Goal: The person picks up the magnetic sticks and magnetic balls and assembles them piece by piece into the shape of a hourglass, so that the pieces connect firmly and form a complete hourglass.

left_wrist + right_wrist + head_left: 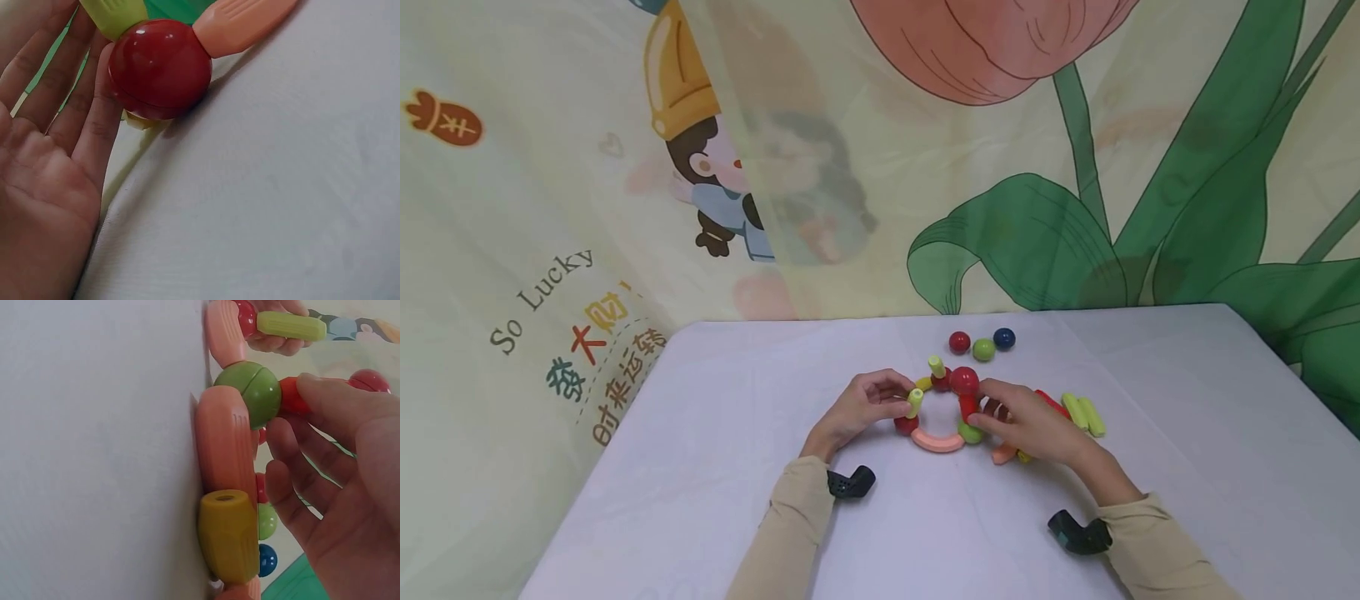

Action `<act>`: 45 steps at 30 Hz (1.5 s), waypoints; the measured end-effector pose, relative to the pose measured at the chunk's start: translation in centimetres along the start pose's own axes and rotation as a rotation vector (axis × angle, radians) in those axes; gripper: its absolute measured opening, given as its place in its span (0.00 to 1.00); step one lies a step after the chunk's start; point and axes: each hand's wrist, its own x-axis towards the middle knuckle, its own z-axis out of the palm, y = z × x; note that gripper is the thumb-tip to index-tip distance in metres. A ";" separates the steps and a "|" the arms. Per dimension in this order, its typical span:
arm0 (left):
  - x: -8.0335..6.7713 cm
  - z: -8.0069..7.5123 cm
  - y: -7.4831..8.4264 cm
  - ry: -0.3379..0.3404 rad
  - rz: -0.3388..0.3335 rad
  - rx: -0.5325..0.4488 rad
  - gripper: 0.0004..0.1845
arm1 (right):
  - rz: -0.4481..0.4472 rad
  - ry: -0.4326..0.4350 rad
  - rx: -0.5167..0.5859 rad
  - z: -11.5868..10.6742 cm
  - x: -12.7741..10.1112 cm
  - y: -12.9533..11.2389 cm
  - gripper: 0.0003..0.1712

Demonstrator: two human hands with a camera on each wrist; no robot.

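A ring of plastic balls and rods lies on the table, joined in part by a curved pink rod [937,442]. My left hand [868,408] pinches an upright yellow-green rod [915,402], which stands on a red ball [160,69]. On the other side my right hand [1030,423] grips an upright red rod [294,395], thumb along it. Another red ball [965,381] caps that rod, and a green ball [253,390] is at its foot. At the ring's back, a short yellow-green rod [936,367] rises from a partly hidden red ball.
Loose red [959,342], green [983,350] and blue balls [1003,338] lie behind the ring. To the right are two yellow-green rods [1084,415], partly behind my right hand. A pink rod [225,444] and a yellow rod [228,537] lie beside that hand.
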 end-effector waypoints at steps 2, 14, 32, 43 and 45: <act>0.0 0.2 0.1 0.011 -0.009 0.009 0.17 | 0.006 0.012 -0.005 0.2 0.0 -0.1 0.11; 0.3 0.8 0.2 0.053 -0.024 0.057 0.16 | 0.009 0.055 -0.070 1.2 0.2 -0.2 0.20; 1.1 1.4 0.5 0.212 0.051 0.117 0.13 | 0.010 0.041 -0.098 1.4 0.1 -0.4 0.24; 1.3 2.9 0.8 0.241 0.111 0.173 0.18 | 0.004 0.026 -0.106 1.5 0.2 -0.5 0.24; 1.2 2.9 0.8 0.235 0.107 0.168 0.18 | 0.004 0.024 -0.102 1.5 0.2 -0.5 0.24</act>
